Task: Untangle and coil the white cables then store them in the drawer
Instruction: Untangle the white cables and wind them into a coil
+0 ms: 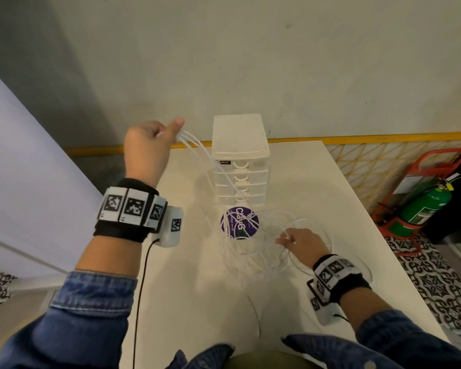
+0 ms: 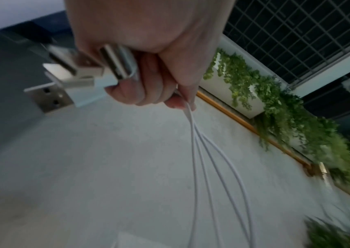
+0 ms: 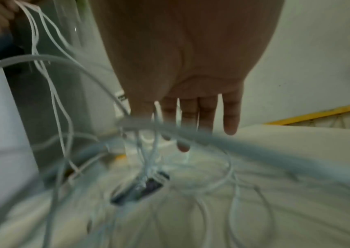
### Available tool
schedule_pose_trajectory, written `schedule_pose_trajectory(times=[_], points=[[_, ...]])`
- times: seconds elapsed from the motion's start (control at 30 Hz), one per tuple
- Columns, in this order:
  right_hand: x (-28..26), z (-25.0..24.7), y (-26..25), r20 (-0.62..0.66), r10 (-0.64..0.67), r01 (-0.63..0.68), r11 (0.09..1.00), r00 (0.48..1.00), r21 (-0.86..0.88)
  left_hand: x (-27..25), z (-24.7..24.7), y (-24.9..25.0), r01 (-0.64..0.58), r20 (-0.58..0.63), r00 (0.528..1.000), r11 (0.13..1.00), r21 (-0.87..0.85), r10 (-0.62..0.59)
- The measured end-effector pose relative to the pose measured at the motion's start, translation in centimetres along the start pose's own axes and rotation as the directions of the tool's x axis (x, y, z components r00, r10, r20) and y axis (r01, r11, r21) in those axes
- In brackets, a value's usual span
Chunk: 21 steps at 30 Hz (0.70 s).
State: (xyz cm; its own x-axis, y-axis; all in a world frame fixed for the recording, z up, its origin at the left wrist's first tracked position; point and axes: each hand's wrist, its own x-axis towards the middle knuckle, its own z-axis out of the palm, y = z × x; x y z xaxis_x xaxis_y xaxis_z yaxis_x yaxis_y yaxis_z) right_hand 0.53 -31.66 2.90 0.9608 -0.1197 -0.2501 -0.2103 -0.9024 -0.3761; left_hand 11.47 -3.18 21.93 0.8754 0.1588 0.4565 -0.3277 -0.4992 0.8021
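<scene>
My left hand [image 1: 155, 145] is raised left of the white drawer unit [image 1: 238, 145] and grips a bunch of white cables [image 1: 197, 147] in a fist. The left wrist view shows that left hand [image 2: 148, 67] holding several USB plugs [image 2: 63, 78], with the strands [image 2: 195, 151] hanging below. The strands run down to a loose tangle [image 1: 250, 257] on the white table [image 1: 197, 302]. My right hand [image 1: 298, 243] is low in the tangle. Its fingers [image 3: 230, 114] are straight, with thin cables [image 3: 59, 104] passing between them. The drawers look closed.
A round purple-lidded tub [image 1: 232, 222] sits in front of the drawer unit, under crossing cables. The table's right edge is near my right wrist. A green fire extinguisher [image 1: 423, 209] in a red stand is on the floor to the right. A wall is behind the table.
</scene>
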Motion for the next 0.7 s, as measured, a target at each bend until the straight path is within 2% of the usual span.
schedule_pose_trajectory(times=[0.07,0.1,0.17,0.2,0.27,0.33,0.43,0.5,0.53,0.6,0.63,0.7], points=[[-0.1,-1.6,-1.0,-0.047,-0.04,0.05,0.972,0.998,0.231,-1.1,1.3,0.1,0.003,0.098,0.995,1.0,-0.012,-0.001],[-0.2,-2.5,-2.1,-0.087,-0.077,0.104,0.925,0.993,0.365,-1.7,2.0,0.2,-0.002,0.151,0.988,1.0,-0.029,0.007],[-0.6,-4.6,-5.4,-0.178,-0.179,0.251,0.766,0.968,0.592,-3.0,3.3,1.0,-0.003,0.244,0.969,0.996,-0.093,0.026],[-0.7,-5.4,-7.1,-0.213,-0.245,0.324,0.687,0.946,0.65,-3.5,3.9,1.6,0.001,0.277,0.96,0.992,-0.128,0.035],[-0.8,-6.3,-10.1,-0.252,-0.358,0.427,0.59,0.899,0.685,-4.3,4.7,2.9,0.012,0.309,0.949,0.979,-0.203,0.053],[-0.5,-6.1,-11.6,-0.266,-0.385,0.451,0.547,0.884,0.705,-4.5,5.0,3.8,0.011,0.313,0.947,0.964,-0.266,0.075],[-0.6,-5.9,-11.7,-0.313,-0.341,0.449,0.47,0.886,0.76,-4.1,4.2,3.6,-0.021,0.322,0.942,0.972,-0.232,0.097],[-0.4,-6.9,-10.6,-0.416,-0.223,0.47,0.486,0.882,0.737,-4.1,3.5,2.1,-0.014,0.412,0.909,0.993,-0.12,0.062],[-0.4,-7.8,-10.2,-0.467,-0.179,0.49,0.493,0.866,0.719,-4.3,3.4,1.0,0.02,0.498,0.867,0.998,-0.058,0.012],[-0.3,-9.7,-9.8,-0.504,-0.202,0.525,0.537,0.84,0.66,-5.3,3.5,-0.9,0.152,0.695,0.713,0.988,-0.024,-0.092],[-0.2,-10.4,-9.8,-0.495,-0.237,0.535,0.548,0.836,0.642,-5.9,3.7,-1.7,0.222,0.768,0.633,0.973,-0.063,-0.095],[0.5,-11.4,-9.8,-0.464,-0.258,0.528,0.509,0.847,0.68,-7.1,4.1,-2.5,0.369,0.851,0.521,0.916,-0.161,-0.06]])
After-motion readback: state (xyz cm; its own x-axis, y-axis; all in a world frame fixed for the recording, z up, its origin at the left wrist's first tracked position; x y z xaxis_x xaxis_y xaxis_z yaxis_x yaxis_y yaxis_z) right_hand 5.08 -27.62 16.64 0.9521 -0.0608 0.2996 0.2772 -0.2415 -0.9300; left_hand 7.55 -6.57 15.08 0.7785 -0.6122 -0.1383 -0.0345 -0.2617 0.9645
